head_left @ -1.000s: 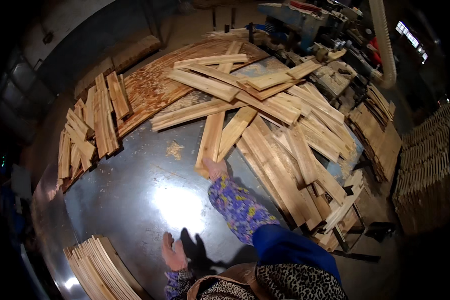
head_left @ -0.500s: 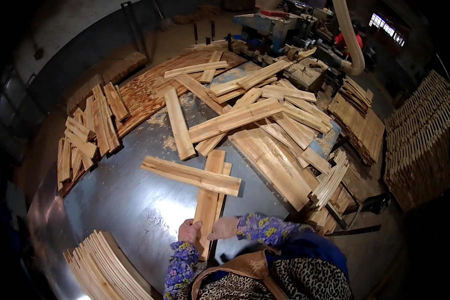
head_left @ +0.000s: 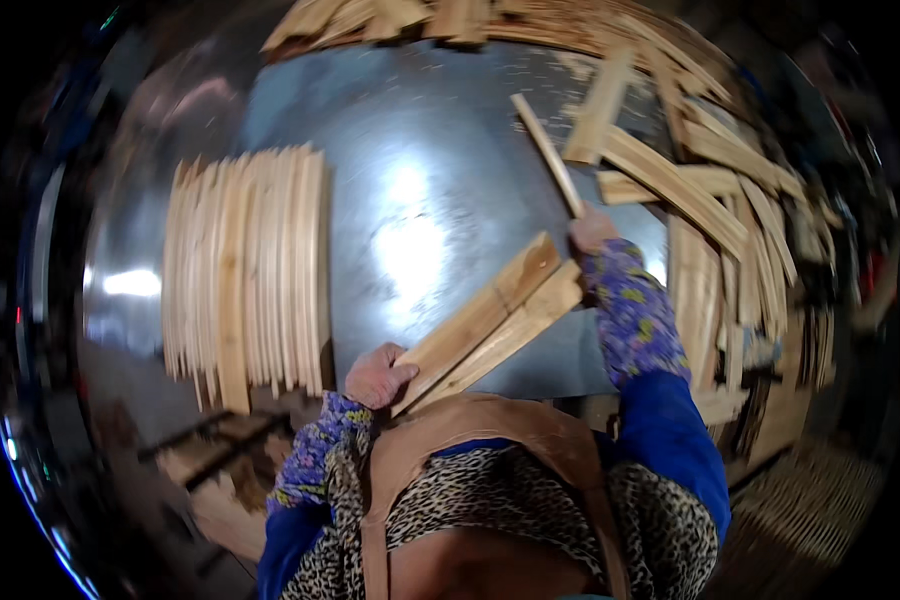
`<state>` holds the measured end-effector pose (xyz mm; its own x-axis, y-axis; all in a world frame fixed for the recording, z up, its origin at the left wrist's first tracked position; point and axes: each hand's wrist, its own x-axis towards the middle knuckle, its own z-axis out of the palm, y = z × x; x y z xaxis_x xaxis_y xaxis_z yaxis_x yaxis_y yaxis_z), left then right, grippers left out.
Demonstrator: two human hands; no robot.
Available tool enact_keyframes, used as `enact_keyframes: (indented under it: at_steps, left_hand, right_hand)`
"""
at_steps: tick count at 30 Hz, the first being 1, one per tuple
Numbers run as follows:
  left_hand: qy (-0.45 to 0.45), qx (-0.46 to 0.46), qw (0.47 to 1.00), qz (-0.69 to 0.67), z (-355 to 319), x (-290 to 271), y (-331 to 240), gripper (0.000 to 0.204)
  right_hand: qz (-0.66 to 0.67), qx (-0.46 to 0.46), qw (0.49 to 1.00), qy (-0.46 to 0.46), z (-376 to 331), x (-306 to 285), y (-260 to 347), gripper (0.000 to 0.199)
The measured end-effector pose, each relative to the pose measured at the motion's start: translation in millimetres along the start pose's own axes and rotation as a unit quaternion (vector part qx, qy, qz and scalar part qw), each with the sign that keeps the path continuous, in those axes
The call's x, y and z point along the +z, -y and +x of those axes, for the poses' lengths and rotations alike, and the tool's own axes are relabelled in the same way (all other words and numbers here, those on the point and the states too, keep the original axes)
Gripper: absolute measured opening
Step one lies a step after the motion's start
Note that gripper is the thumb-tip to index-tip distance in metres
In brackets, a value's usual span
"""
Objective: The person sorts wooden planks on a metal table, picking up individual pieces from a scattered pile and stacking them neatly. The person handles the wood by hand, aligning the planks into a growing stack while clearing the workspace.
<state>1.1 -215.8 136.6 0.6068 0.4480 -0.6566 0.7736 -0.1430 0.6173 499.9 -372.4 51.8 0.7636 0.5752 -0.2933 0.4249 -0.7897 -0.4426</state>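
Note:
My left hand [head_left: 377,377] is closed on the near end of a wooden board [head_left: 480,312], thumb on top. A second, paler board [head_left: 515,335] lies alongside it, fanned slightly apart; both slant up to the right over the metal table [head_left: 370,130]. My right hand [head_left: 592,230], farther off to the right, grips the near end of another wooden board [head_left: 548,157] that shows only its narrow edge and points away to the upper left. The fingers of my right hand are partly hidden.
To the left stands a long row of boards [head_left: 270,270] set on edge, with one board [head_left: 232,290] lying on top. Loose boards [head_left: 675,190] are heaped at the right, with shavings near them. More boards [head_left: 400,18] lie along the far edge.
The view has swung left and down. The crossing board has left the stack and stands on edge in my right hand, moved outward. My left hand keeps hold of the other boards, now slanted.

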Motion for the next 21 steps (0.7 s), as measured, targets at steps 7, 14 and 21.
enact_keyframes:
  at_steps: [7, 14, 21]
  left_hand:
    - [-0.423, -0.024, 0.815, 0.395, 6.3, -43.3, 69.2, 0.036]
    - [-0.439, 0.054, 0.863, 0.243, 25.5, -62.7, 72.7, 0.046]
    - [-0.398, 0.372, 0.838, -0.006, 18.1, -5.8, 15.6, 0.04]
  right_hand:
    - [0.064, -0.03, 0.99, 0.126, -46.0, -10.4, 153.3, 0.047]
    - [0.202, -0.157, 0.937, 0.239, -87.0, 188.5, 302.6, 0.05]
    - [0.24, -0.203, 0.86, 0.402, -163.0, 224.2, 312.3, 0.058]
